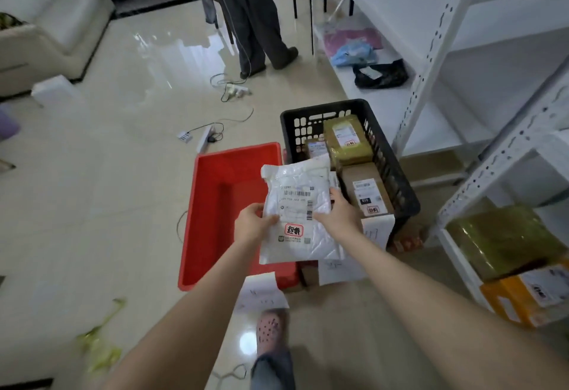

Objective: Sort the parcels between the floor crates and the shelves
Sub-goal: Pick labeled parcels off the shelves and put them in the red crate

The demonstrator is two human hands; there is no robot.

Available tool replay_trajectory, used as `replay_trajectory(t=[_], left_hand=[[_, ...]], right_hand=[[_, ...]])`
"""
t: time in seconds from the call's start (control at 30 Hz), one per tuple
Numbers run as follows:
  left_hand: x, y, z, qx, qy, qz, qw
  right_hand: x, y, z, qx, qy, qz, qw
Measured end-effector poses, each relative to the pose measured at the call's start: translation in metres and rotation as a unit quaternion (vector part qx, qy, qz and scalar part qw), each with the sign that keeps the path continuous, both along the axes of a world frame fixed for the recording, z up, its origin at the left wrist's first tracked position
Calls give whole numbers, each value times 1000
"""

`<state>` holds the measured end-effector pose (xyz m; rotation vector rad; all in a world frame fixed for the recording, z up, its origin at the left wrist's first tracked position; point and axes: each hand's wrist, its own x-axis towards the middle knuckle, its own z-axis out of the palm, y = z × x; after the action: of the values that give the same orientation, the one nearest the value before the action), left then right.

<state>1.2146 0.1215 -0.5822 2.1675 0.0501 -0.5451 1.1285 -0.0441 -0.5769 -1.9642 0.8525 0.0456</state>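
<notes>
Black crate (397,174) holds brown boxes (348,140); red crate (197,220) bare

Tiled floor (123,174) — red crate (197,220) beside black crate (320,107).

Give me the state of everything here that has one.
white parcel, held up in both hands, label up.
left hand, grips the white parcel's left edge.
right hand, grips its right edge.
red crate, no parcel visible inside.
black crate, holds several boxed parcels.
black bag, lies on the low shelf.
</notes>
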Motion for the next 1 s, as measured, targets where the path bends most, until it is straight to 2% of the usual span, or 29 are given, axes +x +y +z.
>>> replay_trajectory(t=[0.13,0.37,0.5,0.67,0.8,0.9,1.0], left_hand=[[87,30,-36,17,22,5,1000],[224,68,-128,47,76,18,996],[270,71,-195,70,83,32,994],[306,52,-287,115,88,24,989],[325,32,-351,115,93,42,988],[336,19,-383,140,96,-16,985],[336,12,-397,154,97,-170,968]], right_hand=[[95,31,-30,-12,30,41,999],[232,83,-122,-13,148,55,987],[270,100,-188,-51,188,73,978],[298,106,-278,-96,218,198,951],[316,104,-341,-122,253,256,925],[327,98,-371,-133,285,273,909],[334,94,-390,-137,307,285,897]])
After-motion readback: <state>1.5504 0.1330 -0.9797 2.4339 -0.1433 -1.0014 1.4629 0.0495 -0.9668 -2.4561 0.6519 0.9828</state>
